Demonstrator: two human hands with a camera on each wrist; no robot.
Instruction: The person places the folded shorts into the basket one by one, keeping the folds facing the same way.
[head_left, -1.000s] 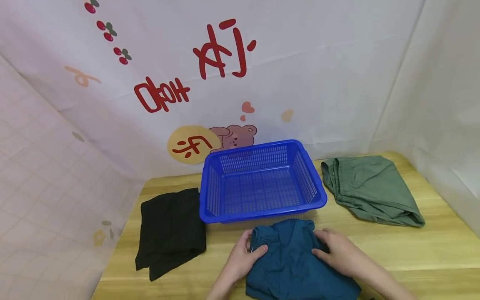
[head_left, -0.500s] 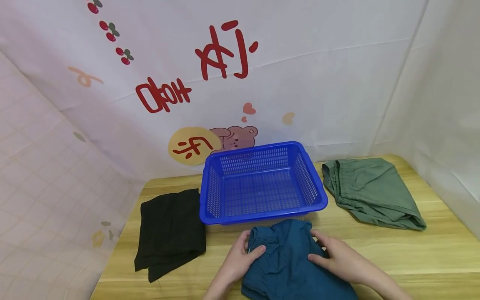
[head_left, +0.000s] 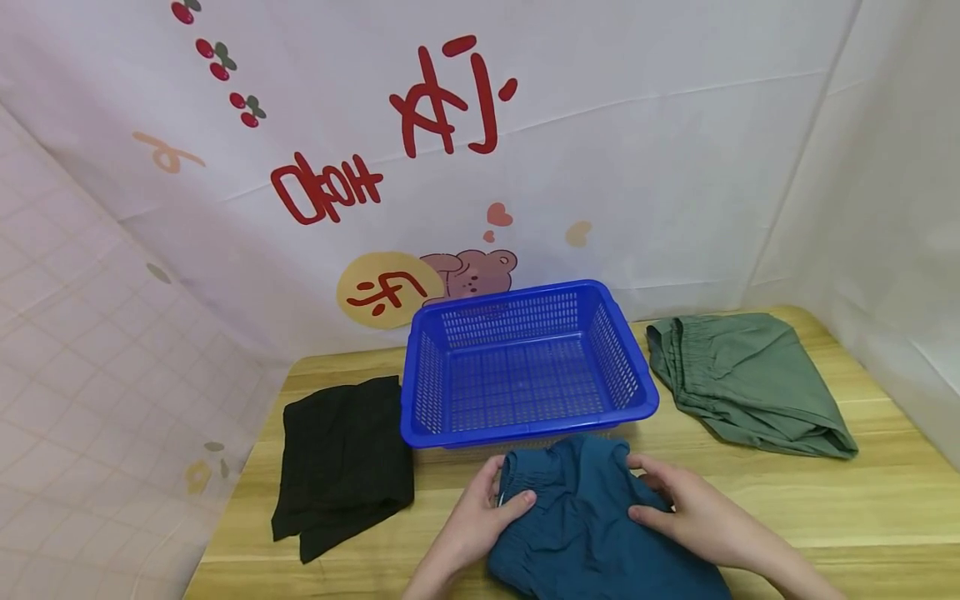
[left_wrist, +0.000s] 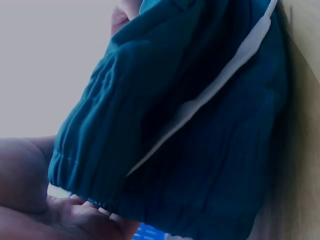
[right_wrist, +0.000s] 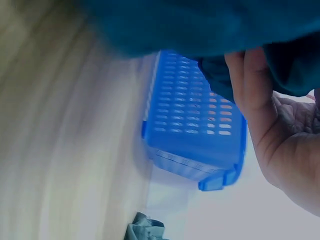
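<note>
A folded pair of teal pants with a gathered elastic waist is between my hands at the front of the table. My left hand grips the waistband end, thumb on top and fingers underneath. At the other side my right hand pinches the edge, its thumb on the cloth and its fingers tucked behind. A white drawstring runs along the waist opening in the left wrist view. In the right wrist view the cloth hangs above the wooden surface, and it hides part of the right fingers.
Just beyond the pants stands a blue perforated basket with nothing in it. Folded black cloth lies left of the basket, and folded green pants lie to its right. A printed white sheet backs the wooden table.
The pants and both hands shift slightly left, then back to the right, with the grip kept. The right hand ends a little farther right. Basket and other clothes stay put.
</note>
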